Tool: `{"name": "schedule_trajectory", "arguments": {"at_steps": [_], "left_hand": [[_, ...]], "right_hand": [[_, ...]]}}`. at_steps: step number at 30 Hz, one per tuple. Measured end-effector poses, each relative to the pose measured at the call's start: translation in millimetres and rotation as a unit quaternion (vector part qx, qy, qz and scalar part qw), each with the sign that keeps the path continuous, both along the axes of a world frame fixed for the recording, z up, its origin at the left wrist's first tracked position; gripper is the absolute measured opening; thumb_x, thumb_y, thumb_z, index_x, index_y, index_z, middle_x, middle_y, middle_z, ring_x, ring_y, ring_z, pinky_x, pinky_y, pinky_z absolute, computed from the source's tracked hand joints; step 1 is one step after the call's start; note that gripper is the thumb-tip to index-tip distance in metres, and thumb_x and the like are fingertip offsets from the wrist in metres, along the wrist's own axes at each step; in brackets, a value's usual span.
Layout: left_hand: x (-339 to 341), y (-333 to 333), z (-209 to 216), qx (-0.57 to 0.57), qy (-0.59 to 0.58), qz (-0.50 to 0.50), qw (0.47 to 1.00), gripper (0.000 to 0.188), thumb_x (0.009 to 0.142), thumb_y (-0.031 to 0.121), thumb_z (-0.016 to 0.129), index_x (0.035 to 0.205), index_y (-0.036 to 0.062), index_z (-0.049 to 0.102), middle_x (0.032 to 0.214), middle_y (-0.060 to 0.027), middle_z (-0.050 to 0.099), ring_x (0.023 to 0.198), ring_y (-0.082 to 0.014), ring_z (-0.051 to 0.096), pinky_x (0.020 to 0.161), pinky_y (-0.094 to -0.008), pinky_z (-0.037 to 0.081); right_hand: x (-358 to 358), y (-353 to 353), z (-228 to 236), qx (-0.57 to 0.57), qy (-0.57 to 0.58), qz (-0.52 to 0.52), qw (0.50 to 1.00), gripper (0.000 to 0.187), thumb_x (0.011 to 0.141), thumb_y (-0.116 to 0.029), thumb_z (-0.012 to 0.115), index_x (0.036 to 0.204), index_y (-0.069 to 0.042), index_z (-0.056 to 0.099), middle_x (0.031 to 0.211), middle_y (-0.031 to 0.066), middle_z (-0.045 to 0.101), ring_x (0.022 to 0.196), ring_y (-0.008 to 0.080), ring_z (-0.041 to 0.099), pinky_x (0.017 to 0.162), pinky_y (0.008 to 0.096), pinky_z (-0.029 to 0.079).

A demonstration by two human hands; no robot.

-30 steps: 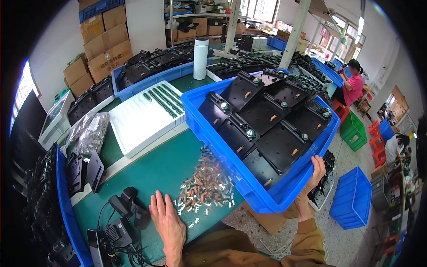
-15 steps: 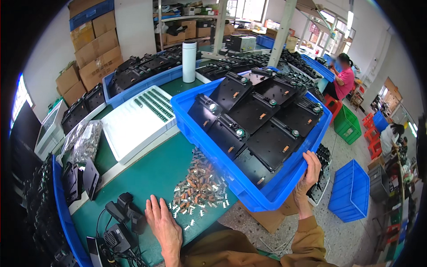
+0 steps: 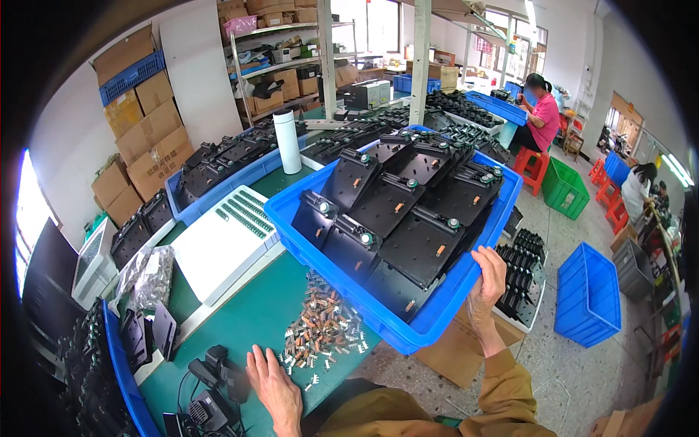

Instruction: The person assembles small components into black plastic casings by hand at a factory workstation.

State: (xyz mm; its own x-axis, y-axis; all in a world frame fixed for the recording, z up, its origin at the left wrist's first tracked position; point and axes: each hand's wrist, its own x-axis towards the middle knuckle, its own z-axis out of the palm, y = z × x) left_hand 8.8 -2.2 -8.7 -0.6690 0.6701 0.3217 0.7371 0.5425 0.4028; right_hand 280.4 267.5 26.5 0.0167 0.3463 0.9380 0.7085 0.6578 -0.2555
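In the head view, the right hand [image 3: 484, 295] has its fingers curled over the near-right rim of a blue plastic crate [image 3: 421, 336], gripping it; the crate sits tilted, its near corner jutting past the edge of the green bench [image 3: 240, 313]. The left hand [image 3: 277, 386] lies palm down on the bench, fingers extended and holding nothing, between the black power adapter [image 3: 211, 411] and a heap of loose orange-and-white parts [image 3: 324, 328] (slide switches, perhaps, but too small to be sure).

As for progress, the crate is well filled with overlapping black panels [image 3: 419, 247], and several show a small orange piece [image 3: 440, 250] in place. The loose heap remains on the bench, and the white tray [image 3: 211, 262] beyond holds rows of green components [image 3: 247, 215].
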Motion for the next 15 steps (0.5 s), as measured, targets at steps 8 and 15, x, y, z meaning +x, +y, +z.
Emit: {"name": "schedule_trajectory", "arguments": {"at_steps": [8,15], "left_hand": [[-1.8,1.7,-1.7,0.0,0.001,0.001,1.0,0.043,0.084,-0.001,0.051,0.126,-0.0083,0.052,0.144,-0.0233,0.04,0.134,-0.0419,0.033,0.113,-0.0496,0.024],[-0.7,2.9,-0.9,-0.004,0.002,0.003,1.0,0.042,0.084,-0.001,0.05,0.126,-0.0081,0.052,0.143,-0.0231,0.04,0.134,-0.041,0.033,0.113,-0.0488,0.024]], "right_hand": [[1.9,-0.1,-2.2,-0.013,0.011,0.021,1.0,0.026,0.076,0.01,0.056,0.098,0.0,0.067,0.105,0.0139,0.066,0.105,0.0322,0.061,0.092,0.0393,0.048],[8.0,-0.6,0.9,-0.012,-0.006,0.027,1.0,0.031,0.074,0.013,0.054,0.098,-0.002,0.068,0.106,0.0112,0.065,0.104,0.031,0.061,0.089,0.0382,0.05]]}}
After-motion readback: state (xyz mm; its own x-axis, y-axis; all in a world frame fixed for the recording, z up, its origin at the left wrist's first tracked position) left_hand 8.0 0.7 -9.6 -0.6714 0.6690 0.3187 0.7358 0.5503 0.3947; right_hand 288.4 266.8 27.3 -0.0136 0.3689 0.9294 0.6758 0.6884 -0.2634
